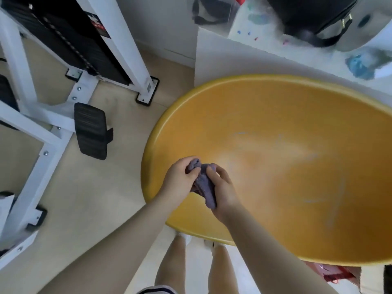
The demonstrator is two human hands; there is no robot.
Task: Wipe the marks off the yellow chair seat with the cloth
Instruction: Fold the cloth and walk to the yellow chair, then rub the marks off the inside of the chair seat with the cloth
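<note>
The yellow chair seat [275, 128] is a wide, dished shell filling the right half of the view. Faint pale streaks [337, 200] and scuffs run across its middle and right side. A bunched purple-grey cloth [204, 185] hangs over the seat's left edge, gripped from both sides. My left hand [180, 183] pinches its upper left end. My right hand [222, 187] is closed around its lower right part. Both hands hover over the seat's left rim; whether the cloth touches the seat cannot be told.
A white metal gym frame [53, 115] with black weights and a black foot pad [91, 130] stands on the floor to the left. A white table [244, 58] with a black bag [311, 15] sits behind the chair. My legs are below the seat's near edge.
</note>
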